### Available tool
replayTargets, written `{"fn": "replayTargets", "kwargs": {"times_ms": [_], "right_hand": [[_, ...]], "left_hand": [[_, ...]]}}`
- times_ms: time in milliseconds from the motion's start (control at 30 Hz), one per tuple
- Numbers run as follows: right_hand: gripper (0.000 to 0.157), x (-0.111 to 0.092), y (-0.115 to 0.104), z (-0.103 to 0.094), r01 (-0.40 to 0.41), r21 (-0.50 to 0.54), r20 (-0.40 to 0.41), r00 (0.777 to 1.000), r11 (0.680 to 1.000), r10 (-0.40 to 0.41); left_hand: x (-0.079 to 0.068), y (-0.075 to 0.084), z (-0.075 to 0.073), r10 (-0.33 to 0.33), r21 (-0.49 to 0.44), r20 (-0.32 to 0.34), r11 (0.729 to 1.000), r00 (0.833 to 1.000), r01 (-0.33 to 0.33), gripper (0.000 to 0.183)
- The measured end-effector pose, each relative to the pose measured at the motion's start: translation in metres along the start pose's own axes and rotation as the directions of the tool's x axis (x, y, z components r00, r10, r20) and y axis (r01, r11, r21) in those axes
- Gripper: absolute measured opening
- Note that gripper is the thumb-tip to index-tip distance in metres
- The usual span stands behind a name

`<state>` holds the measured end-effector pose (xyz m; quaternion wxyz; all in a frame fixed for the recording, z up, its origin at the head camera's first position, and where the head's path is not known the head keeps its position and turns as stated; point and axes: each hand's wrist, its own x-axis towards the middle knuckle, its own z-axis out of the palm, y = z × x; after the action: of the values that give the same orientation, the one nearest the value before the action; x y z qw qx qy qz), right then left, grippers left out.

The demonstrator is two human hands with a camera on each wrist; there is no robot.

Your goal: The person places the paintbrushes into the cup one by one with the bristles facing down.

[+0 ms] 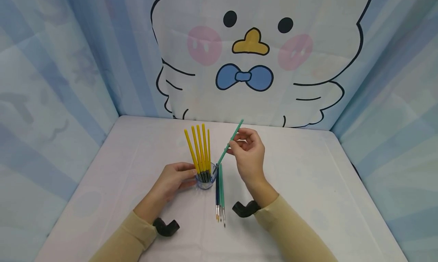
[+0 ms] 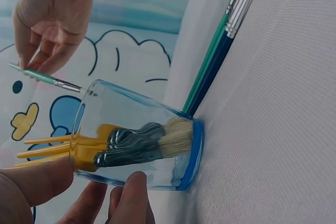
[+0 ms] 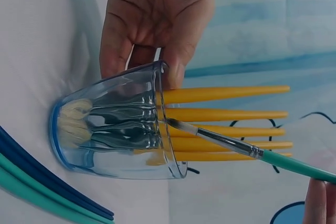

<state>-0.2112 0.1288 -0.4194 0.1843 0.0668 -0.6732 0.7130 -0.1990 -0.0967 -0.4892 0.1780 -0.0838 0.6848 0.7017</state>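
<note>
My left hand [image 1: 172, 180] grips the side of a clear cup [image 1: 205, 185] with a blue base, thumb near the rim. Several yellow-handled paintbrushes [image 1: 199, 150] stand in it, pale bristles down at the bottom, as the left wrist view shows. Between thumb and fingers, my right hand [image 1: 252, 155] pinches a teal paintbrush [image 1: 226, 150], tilted with its bristles downward. In the right wrist view this brush's dark bristle tip [image 3: 176, 124] is right at the cup's rim, beside the yellow handles.
Just right of the cup, several loose paintbrushes with teal [image 1: 222, 186] and dark blue [image 1: 217, 193] handles lie side by side on the white tabletop [image 1: 301, 186], bristles toward me. A curtain with a cartoon bird [image 1: 246, 102] hangs behind the table.
</note>
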Motion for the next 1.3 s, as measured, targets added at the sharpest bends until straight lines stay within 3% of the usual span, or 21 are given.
{"fn": "replayTargets", "kwargs": {"times_ms": [300, 767, 967, 1300], "right_hand": [[0.033, 0.000, 0.012, 0.007, 0.039, -0.052, 0.039, 0.999, 0.998, -0.037], [0.034, -0.005, 0.025, 0.014, -0.004, -0.111, 0.124, 0.992, 0.994, 0.018], [0.034, -0.007, 0.016, 0.017, -0.030, -0.142, 0.133, 0.990, 0.989, 0.049], [0.033, -0.006, 0.032, 0.016, 0.003, -0.149, 0.156, 0.988, 0.989, 0.021]], "left_hand": [[0.000, 0.000, 0.000, 0.007, -0.009, -0.001, 1.000, 1.000, -0.007, 0.033], [0.001, 0.000, 0.000, -0.004, -0.022, -0.001, 1.000, 1.000, 0.004, 0.034], [0.000, 0.000, -0.001, -0.002, -0.017, 0.000, 1.000, 1.000, 0.002, 0.035], [0.002, -0.002, 0.000, 0.010, -0.022, 0.003, 1.000, 1.000, -0.010, 0.033]]}}
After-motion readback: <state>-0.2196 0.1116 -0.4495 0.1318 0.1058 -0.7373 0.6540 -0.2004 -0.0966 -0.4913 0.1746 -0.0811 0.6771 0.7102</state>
